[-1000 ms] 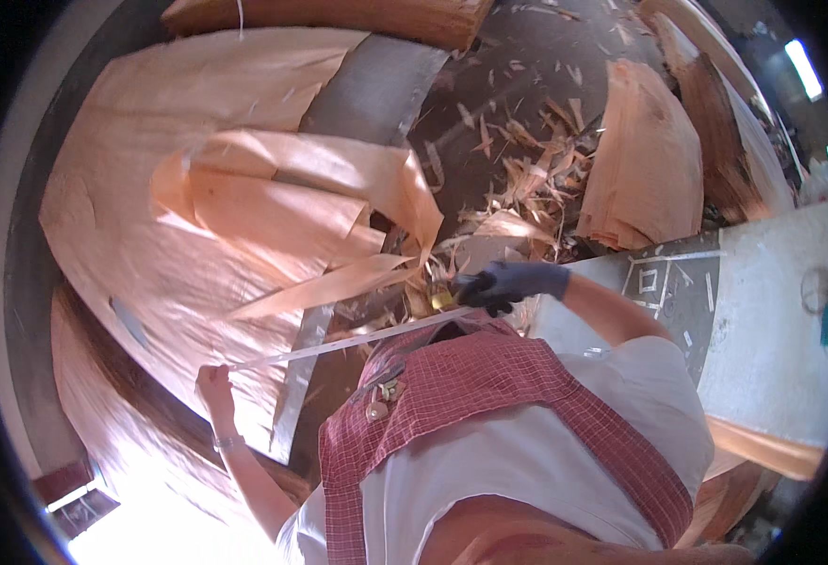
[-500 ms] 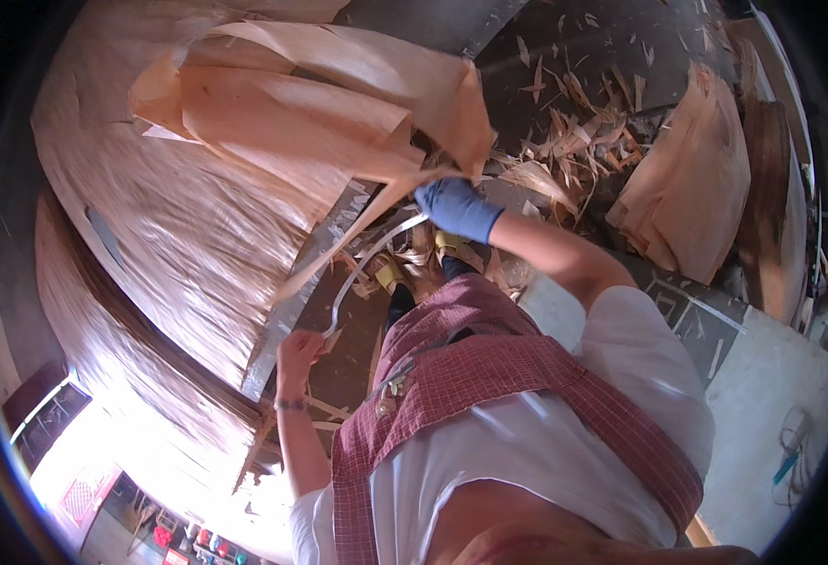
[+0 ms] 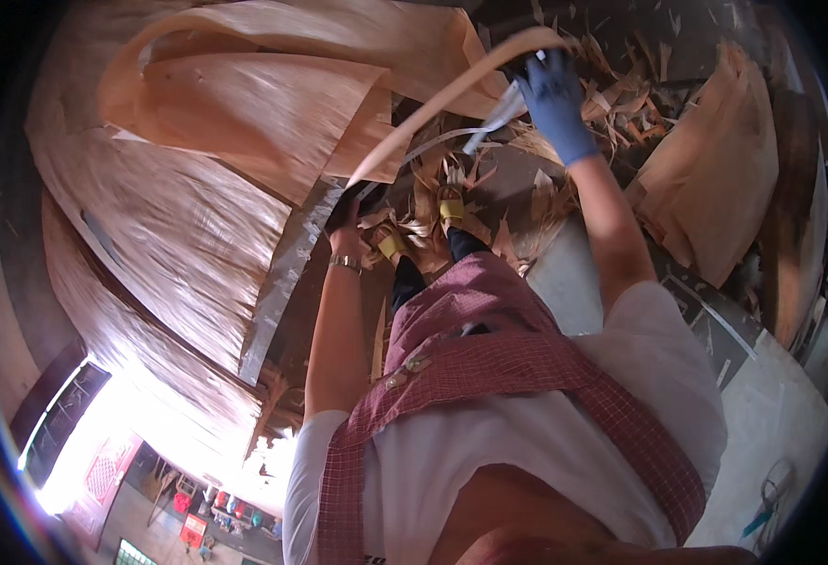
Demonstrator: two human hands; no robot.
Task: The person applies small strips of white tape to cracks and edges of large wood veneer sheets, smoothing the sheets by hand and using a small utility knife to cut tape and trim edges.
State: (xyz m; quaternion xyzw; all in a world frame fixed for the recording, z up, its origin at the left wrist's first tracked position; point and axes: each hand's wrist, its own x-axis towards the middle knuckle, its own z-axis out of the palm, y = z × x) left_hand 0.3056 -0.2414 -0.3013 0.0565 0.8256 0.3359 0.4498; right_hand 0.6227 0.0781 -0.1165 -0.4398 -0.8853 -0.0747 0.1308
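A long, narrow strip of wood veneer (image 3: 447, 94) arches between my two hands. Its lower end meets my left hand (image 3: 343, 215), which is bare, in shadow, and closed on it beside the edge of the veneer stack. At the upper right, my right hand (image 3: 553, 99) wears a blue glove and is blurred; its fingers lie under the strip's far end. A pale white strip (image 3: 497, 118) hangs by the gloved fingers, and whether they grip it is hard to make out. Left of the strip lies a large folded sheet of veneer (image 3: 254, 104).
A broad stack of veneer sheets (image 3: 178, 250) fills the left, bordered by a grey metal edge (image 3: 282, 292). Veneer scraps (image 3: 621, 108) litter the floor beyond my feet. Another veneer sheet (image 3: 715, 169) stands at the right, near a pale board (image 3: 772, 405).
My gloved right hand has swung up and to the right, pulling the veneer strip into an arch. My left hand has moved up from the white strip to the veneer strip's lower end.
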